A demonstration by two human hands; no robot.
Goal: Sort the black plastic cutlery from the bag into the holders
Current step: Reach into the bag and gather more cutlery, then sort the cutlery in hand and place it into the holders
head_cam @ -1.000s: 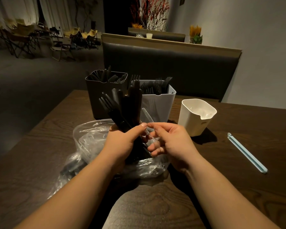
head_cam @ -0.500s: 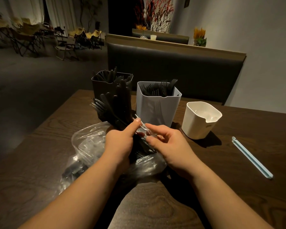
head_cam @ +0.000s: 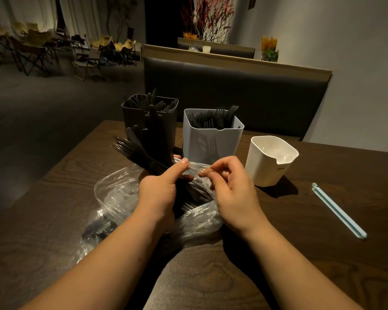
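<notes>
Fingers (head_cam: 181, 164) of my left hand (head_cam: 159, 193) are curled tight round a fanned bundle of black cutlery (head_cam: 141, 148), forks and flatter handles mixed. I hold it over the open bag (head_cam: 119, 193), just in front of the black holder (head_cam: 149, 121). On my right hand (head_cam: 233, 195) the thumb and first fingers (head_cam: 205, 173) pinch a clear plastic piece (head_cam: 193, 168) that reaches across to my left thumb. Whether it is a utensil or film I cannot tell.

I judge the sorting well under way but unfinished. The black holder is crowded with dark pieces, and the grey holder (head_cam: 213, 139) is full of forks, tines up. The white holder (head_cam: 271, 162) shows no black cutlery. More dark pieces lie inside the bag, besides the bundle in hand.

The bag is thin, crinkled, glossy film. The holders are rigid rounded-square tubs, and the grey one has slots in its front wall. The cutlery is matt and slim. The tabletop (head_cam: 323, 253) is dark grained wood, with a pale blue sealing clip (head_cam: 338, 211) well apart on the right.
</notes>
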